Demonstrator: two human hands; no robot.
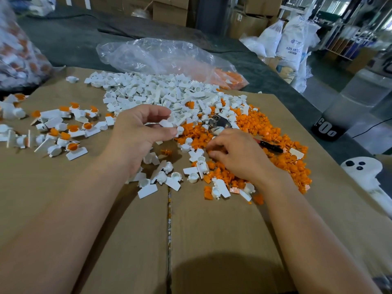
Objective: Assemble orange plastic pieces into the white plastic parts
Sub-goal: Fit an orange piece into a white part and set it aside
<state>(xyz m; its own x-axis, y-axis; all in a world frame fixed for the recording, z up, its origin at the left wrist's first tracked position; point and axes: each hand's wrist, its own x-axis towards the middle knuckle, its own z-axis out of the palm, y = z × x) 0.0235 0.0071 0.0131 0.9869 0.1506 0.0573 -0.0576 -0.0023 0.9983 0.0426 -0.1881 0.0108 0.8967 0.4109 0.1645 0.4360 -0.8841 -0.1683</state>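
My left fingers [165,132] pinch a white part [167,123] just above the heap. My right fingers [214,154] curl down into the orange pile [275,134], and I cannot tell whether they have a piece yet. I judge this the picking step. Next I must lift one orange piece, line it up with the part's socket and press it in. Finished ones [72,146] lie left on the table [212,230], the white pile [159,90] beyond.
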